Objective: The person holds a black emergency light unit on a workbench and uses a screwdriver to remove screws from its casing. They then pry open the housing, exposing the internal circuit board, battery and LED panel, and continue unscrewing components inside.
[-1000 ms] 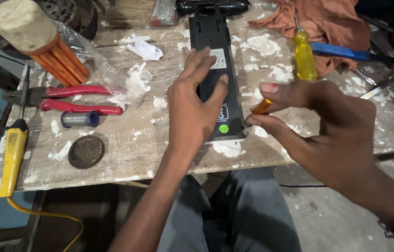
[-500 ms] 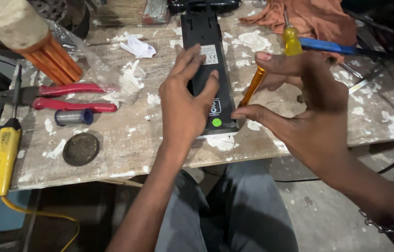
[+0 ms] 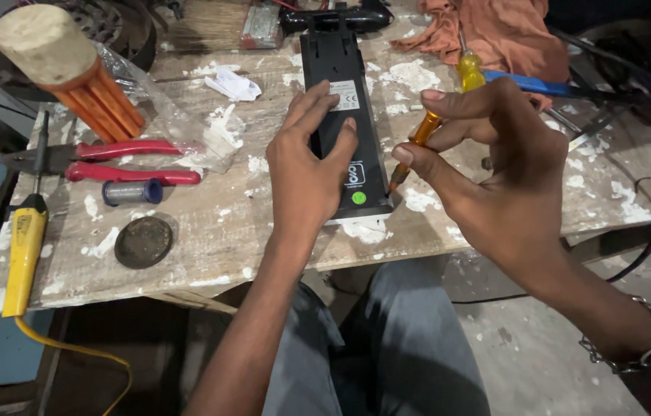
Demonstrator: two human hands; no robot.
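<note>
While the left hand (image 3: 306, 173) lies flat, fingers spread, on the black device (image 3: 345, 115) at the bench's (image 3: 210, 254) front edge, the right hand (image 3: 499, 166) pinches an orange screwdriver (image 3: 416, 146) beside the device's right side, tip down. If that pressing hand eases, the device, slightly overhanging the edge, could shift or tip, and the tip might slip. Toward the back left corner, a clear bag (image 3: 179, 115) partly covers an orange-handled mallet (image 3: 63, 69); what else it holds is unclear.

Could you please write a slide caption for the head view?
Left hand steadies a black device on the workbench while the right hand holds an orange-handled screwdriver.
</note>
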